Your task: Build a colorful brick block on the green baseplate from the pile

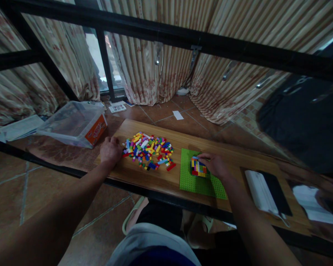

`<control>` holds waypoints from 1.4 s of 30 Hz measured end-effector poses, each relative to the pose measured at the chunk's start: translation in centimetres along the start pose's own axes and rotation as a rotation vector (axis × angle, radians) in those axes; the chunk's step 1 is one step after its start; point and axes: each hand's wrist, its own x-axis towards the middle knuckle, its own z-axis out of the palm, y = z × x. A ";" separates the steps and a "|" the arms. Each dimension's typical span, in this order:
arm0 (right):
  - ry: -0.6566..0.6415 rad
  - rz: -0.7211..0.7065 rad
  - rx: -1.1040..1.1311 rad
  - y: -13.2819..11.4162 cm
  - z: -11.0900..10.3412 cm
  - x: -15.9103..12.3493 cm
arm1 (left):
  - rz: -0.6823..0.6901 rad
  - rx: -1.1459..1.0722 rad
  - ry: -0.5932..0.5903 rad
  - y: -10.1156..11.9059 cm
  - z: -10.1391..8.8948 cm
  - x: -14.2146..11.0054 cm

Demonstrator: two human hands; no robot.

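Observation:
A green baseplate lies on the wooden board, carrying a small block of multicoloured toy bricks near its upper middle. My right hand reaches over the plate from the right. Its thumb and fingers are pinched at the block's top edge on a light blue brick. Farther left, a loose pile of coloured bricks spreads over the board. My left hand rests at the pile's left side with its fingers curled. Whatever those fingers may hold is hidden.
A clear plastic bin with an orange label stands beyond my left hand. On the board's right lie a white object with a cord and a dark flat object. Dark metal bars cross in front of curtains.

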 end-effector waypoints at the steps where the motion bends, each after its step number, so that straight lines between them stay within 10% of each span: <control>1: -0.020 0.004 -0.005 -0.2 -0.2 0.1 | -0.006 0.003 -0.004 0.1 -0.1 0.0; 28: -0.137 -0.065 -0.076 -0.5 -1.0 0.8 | 0.008 -0.004 0.013 0.0 -0.1 -0.1; 35: 0.153 0.005 -0.091 0.2 -2.6 2.4 | 0.008 -0.001 0.020 -0.1 0.1 0.0; 42: 0.067 -0.085 -0.233 -1.4 0.3 2.8 | 0.011 -0.017 0.020 -0.2 0.2 0.0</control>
